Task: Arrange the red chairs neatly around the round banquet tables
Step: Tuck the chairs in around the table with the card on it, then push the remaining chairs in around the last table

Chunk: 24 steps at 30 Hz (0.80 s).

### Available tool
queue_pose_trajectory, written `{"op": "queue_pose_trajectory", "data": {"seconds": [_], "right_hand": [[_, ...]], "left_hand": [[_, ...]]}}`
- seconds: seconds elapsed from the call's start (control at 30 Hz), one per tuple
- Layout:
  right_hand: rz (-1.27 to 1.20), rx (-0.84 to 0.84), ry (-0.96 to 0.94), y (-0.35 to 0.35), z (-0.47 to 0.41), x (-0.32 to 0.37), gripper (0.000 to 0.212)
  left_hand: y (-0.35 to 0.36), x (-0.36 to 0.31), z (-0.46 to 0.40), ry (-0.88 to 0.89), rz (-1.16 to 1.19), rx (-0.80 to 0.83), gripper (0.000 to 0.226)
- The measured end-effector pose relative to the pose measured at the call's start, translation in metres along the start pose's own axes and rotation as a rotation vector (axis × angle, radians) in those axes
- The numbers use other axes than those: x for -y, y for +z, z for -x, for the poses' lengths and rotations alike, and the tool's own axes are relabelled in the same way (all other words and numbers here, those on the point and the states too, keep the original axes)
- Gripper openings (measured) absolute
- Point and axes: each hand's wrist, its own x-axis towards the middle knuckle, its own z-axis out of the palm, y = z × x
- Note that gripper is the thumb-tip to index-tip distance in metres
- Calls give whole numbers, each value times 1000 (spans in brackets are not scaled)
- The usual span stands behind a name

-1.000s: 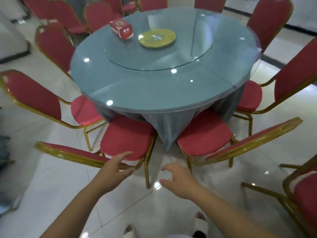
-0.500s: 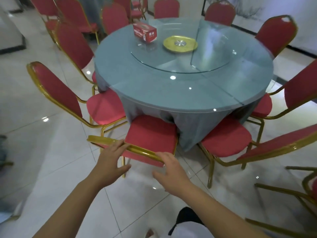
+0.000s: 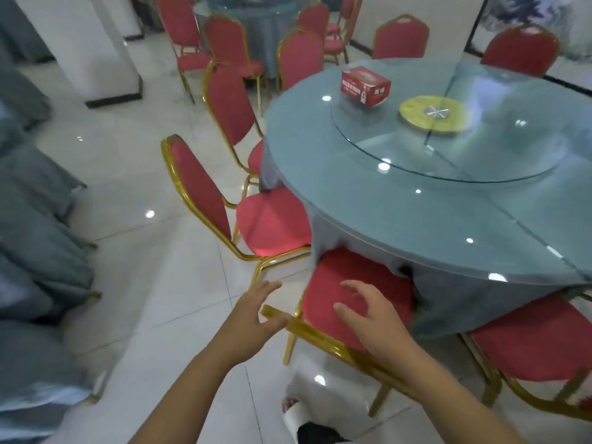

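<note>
A banquet hall had a glossy white tiled floor point(image 3: 153, 283) that reflected ceiling lights as bright spots. A white pillar point(image 3: 89, 49) with a dark base stood at the back left. Grey draped cloth point(image 3: 35, 235) filled the left edge. Pale walls point(image 3: 362, 14) ran behind.

Bare forearms, no sleeves — left hand point(image 3: 253, 312) and right hand point(image 3: 374, 315) ungloved, ringless.
</note>
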Motion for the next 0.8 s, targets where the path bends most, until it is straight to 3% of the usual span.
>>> {"op": "queue_pose_trajectory", "data": {"seconds": [0.33, 0.57, 0.8], "right_hand": [[-116, 199, -21, 129, -134, 84, 41], [-87, 279, -138, 235, -231, 175, 35], [-112, 206, -131, 350, -315, 278, 36]], "left_hand": [[-121, 80, -42, -288, 205, -162, 52], [-244, 174, -88, -282, 304, -291, 52], [-391, 274, -144, -231, 357, -289, 52]]}}
